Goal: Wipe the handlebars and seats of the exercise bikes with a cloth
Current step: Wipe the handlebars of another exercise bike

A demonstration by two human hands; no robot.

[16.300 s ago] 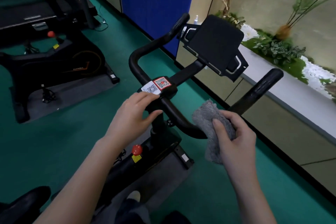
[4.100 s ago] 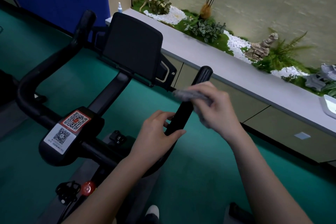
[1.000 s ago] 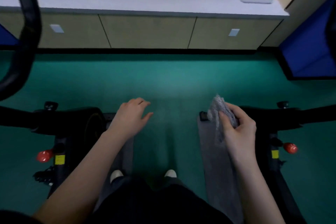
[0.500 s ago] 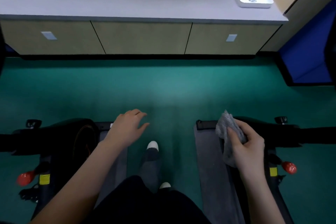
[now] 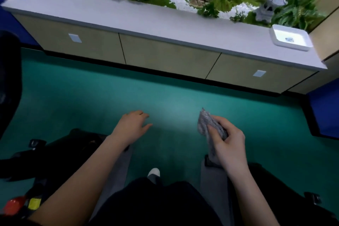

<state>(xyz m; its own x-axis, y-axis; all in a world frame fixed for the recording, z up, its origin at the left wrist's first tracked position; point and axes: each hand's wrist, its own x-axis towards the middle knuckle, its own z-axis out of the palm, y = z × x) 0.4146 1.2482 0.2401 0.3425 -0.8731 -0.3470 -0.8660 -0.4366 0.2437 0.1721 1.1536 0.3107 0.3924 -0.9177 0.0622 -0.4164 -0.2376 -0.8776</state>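
**Carry the cloth across to a bike**

Your right hand (image 5: 229, 145) grips the one grey cloth (image 5: 206, 124), centre right of the frame, above the green floor. Your left hand (image 5: 132, 126) hangs relaxed and holds nothing. Two bikes show in part: the bike at lower left (image 5: 73, 143) and the bike at lower right (image 5: 286, 189). No seat is in view. Turn a clean face of the cloth outward before you press it on.

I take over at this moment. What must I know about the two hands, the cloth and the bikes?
Left hand: open, holds nothing, above the floor.
Right hand: grips the cloth; the cloth touches no bike.
Left bike and right bike: only their low parts show; the person stands between them.
Done: this view cannot tell.
Left: nothing is being wiped now; bring the cloth to a handlebar or seat.
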